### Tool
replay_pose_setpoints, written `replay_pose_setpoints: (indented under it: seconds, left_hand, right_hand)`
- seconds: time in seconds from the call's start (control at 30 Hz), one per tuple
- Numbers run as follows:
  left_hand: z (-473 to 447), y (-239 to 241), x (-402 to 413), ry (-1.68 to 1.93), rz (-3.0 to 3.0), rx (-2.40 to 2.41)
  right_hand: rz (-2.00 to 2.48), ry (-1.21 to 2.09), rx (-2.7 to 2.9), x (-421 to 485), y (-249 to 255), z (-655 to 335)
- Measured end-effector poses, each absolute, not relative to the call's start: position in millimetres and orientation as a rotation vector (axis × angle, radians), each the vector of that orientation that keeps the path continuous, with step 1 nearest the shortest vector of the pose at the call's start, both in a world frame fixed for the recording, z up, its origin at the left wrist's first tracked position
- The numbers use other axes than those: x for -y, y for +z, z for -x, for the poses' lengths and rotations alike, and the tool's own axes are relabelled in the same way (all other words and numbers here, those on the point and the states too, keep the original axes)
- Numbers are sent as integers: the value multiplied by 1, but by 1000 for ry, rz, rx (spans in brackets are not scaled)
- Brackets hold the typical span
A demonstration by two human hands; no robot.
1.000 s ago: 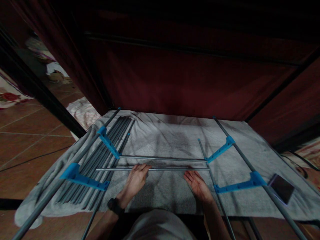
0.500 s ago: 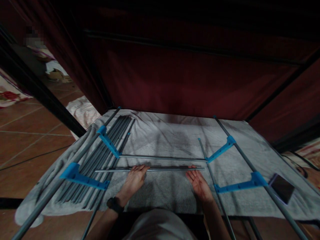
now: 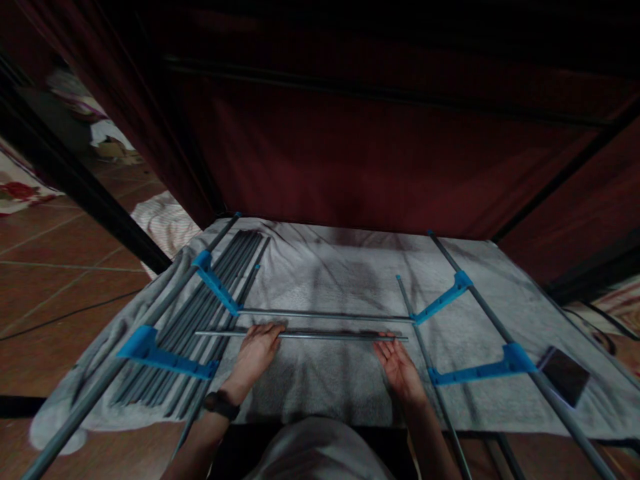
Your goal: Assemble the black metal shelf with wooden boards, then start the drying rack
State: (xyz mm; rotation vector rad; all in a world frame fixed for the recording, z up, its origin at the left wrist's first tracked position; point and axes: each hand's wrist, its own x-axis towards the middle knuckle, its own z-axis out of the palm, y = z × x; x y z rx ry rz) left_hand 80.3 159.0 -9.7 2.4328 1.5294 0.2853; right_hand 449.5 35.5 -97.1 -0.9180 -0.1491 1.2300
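A thin grey metal tube (image 3: 325,337) lies level across my front. My left hand (image 3: 259,350), palm down, is closed over it left of its middle. Near the tube's right end, my right hand (image 3: 395,363) is turned palm up, its fingertips curled at the tube. Just beyond, a crossbar tube (image 3: 325,315) joins a left blue bracket (image 3: 219,287) and a right blue bracket (image 3: 440,300). Closer to me are another left blue bracket (image 3: 167,357) and right blue bracket (image 3: 483,370), each fixed to long side poles.
Several loose grey tubes (image 3: 205,313) lie side by side at the left. A phone (image 3: 565,375) rests by the right pole (image 3: 493,317). Everything sits on a grey blanket (image 3: 325,267), with a dark red curtained panel (image 3: 340,160) behind it.
My left hand has slid a little leftward along the tube. The tube's left end has risen slightly. My right hand stays almost where it was.
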Motion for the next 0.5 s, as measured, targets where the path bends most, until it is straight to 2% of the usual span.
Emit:
replay_pose_setpoints:
  seconds: [0.5]
  left_hand:
    - [-53,-12,-166,636,-2296,-2033]
  right_hand:
    - [824,1213,40,-35,-102,-458]
